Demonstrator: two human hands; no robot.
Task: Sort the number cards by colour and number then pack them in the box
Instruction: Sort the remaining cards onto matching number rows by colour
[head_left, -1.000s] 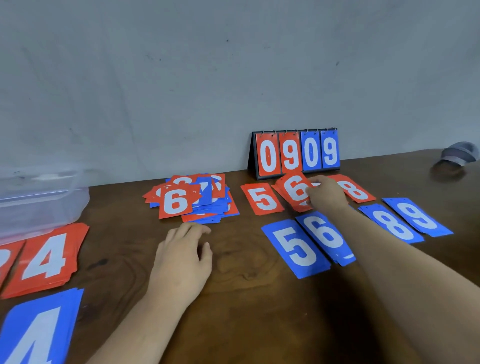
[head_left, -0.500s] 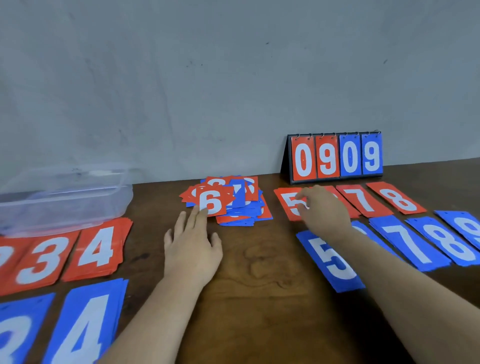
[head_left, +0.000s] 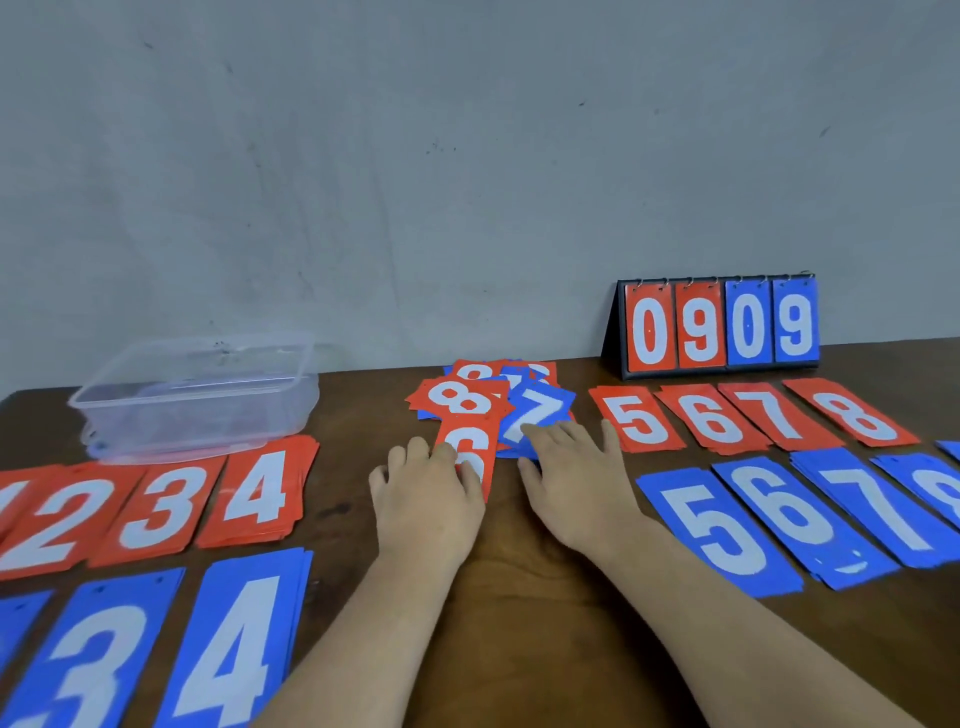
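Handling: pile (head_left: 470, 397) at 12 o'clock looks thin, light, slick; slide one off, pinch an edge. Fingers of left hand (head_left: 426, 501) bent on red 6 (head_left: 464, 449), grip unclear; right hand (head_left: 574, 483) flat, touching blue 7 (head_left: 537, 413).

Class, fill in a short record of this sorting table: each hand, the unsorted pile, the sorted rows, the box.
left hand: fingers rest on red 6 card
right hand: fingertips touch blue 7 card
unsorted pile: mixed red and blue, mid-table, beyond the hands
right rows: red 5 to 8 behind blue 5 to 8
left rows: red up to 4 behind blue up to 4
box: clear, back left, no cards seen inside
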